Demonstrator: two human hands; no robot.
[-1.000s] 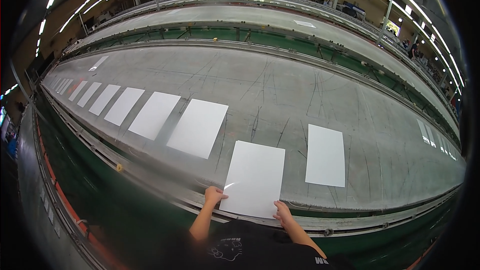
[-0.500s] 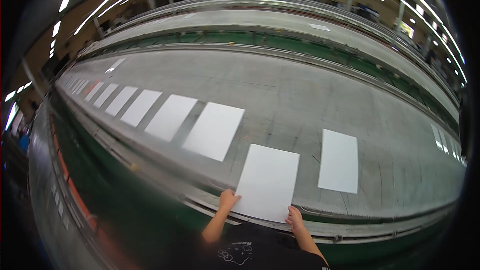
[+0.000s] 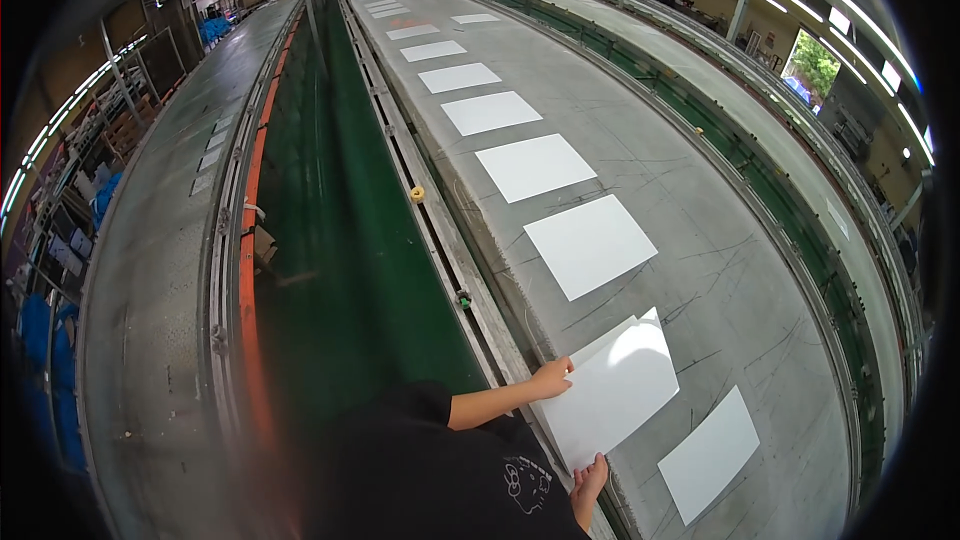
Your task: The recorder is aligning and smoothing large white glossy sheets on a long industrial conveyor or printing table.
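Note:
Between my two hands is a white rectangular sheet (image 3: 610, 400), held by its near edge over the grey table. At its far end a second white edge shows beneath it, so more than one sheet may be there. My left hand (image 3: 553, 378) pinches the left corner, thumb on top. My right hand (image 3: 590, 480) grips the right corner, its fingers partly under the sheet. To the right a single white sheet (image 3: 710, 455) lies flat on the table. Just ahead another white sheet (image 3: 592, 246) lies apart from the held one.
The long grey table (image 3: 690, 230) stretches away with several white sheets in a row, and a metal rail (image 3: 440, 250) along its left edge. A green floor aisle (image 3: 350, 240) separates it from another long table (image 3: 150, 270) with an orange edge strip (image 3: 256, 170).
My view has swung left, along the length of the table. The held sheet now sits tilted in my hands, and a second edge shows at its far end. Both hands keep their grip.

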